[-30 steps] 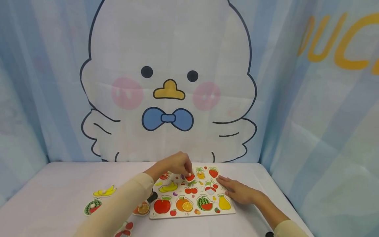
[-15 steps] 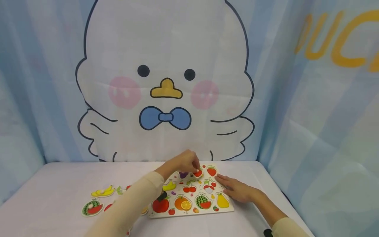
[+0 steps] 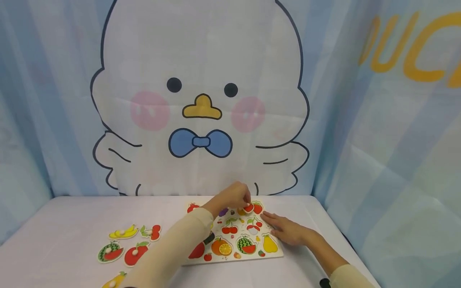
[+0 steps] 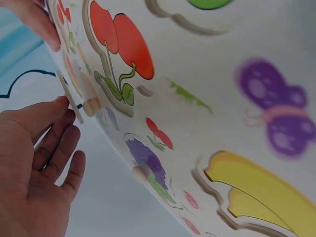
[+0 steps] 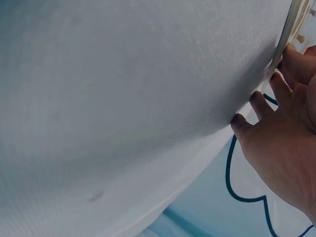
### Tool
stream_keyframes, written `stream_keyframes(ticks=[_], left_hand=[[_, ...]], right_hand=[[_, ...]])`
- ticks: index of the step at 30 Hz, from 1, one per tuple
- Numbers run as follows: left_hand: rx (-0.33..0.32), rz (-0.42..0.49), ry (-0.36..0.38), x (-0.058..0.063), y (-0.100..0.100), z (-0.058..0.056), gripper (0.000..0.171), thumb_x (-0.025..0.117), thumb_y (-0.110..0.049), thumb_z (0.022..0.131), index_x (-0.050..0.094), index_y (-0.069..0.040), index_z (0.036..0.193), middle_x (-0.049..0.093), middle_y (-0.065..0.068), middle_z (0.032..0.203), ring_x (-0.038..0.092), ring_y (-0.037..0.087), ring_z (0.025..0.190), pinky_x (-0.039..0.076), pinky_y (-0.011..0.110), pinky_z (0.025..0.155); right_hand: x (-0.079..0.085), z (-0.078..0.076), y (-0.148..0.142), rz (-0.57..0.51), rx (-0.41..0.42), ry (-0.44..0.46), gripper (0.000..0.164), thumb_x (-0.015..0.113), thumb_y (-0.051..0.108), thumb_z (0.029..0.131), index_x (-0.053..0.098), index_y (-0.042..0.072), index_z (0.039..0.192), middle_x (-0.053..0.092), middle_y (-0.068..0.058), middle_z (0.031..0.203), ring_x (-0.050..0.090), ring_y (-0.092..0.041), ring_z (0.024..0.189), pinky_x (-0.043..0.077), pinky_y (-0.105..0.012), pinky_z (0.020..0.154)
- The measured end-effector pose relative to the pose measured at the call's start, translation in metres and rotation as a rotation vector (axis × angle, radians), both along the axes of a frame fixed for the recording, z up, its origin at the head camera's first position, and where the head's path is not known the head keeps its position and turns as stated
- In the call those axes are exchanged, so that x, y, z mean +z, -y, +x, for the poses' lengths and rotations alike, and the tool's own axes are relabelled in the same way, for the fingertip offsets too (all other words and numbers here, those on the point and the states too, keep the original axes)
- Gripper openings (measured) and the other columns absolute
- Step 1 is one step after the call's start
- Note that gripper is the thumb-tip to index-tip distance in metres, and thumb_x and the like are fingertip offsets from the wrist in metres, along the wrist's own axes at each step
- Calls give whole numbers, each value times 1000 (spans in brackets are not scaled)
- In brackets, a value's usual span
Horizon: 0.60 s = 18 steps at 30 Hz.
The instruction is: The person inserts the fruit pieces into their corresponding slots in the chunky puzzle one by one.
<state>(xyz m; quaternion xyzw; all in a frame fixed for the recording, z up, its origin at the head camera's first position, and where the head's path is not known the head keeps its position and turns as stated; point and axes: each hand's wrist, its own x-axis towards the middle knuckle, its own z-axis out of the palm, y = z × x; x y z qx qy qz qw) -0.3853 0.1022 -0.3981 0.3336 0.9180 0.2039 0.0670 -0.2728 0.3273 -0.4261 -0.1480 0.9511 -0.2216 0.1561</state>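
At far left I see a watermelon piece (image 3: 115, 255), then a banana piece (image 3: 123, 233), a red apple piece (image 3: 140, 259) and a cherry piece (image 3: 155, 233) lying on the white cloth (image 3: 65, 228). The left hand (image 3: 234, 196) pinches a red fruit piece (image 3: 248, 208) above the fruit puzzle board (image 3: 250, 257), near its strawberry picture (image 3: 257, 208); I can't tell if they touch. The right hand (image 3: 288, 231), fingers outstretched, touches the board's right edge.
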Motion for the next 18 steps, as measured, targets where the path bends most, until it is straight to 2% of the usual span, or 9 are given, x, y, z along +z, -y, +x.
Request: stream_keyframes(ticks=[9, 18], left_hand=[[-28, -83, -34, -4, -19, -2, 4, 78, -16, 94, 80, -15, 98, 70, -3, 94, 61, 11, 83, 57, 21, 78], [3, -126, -22, -2, -29, -2, 6, 78, -17, 95, 80, -15, 100, 71, -1, 95, 62, 13, 82, 58, 23, 77]], right_hand=[[0, 0, -2, 1, 28, -3, 60, 58, 21, 106, 36, 16, 162, 26, -11, 172, 25, -45, 157, 23, -67, 122], [-1, -1, -3, -4, 34, -3, 61, 59, 21, 106, 36, 16, 162, 28, -10, 172, 26, -44, 157, 23, -67, 123]])
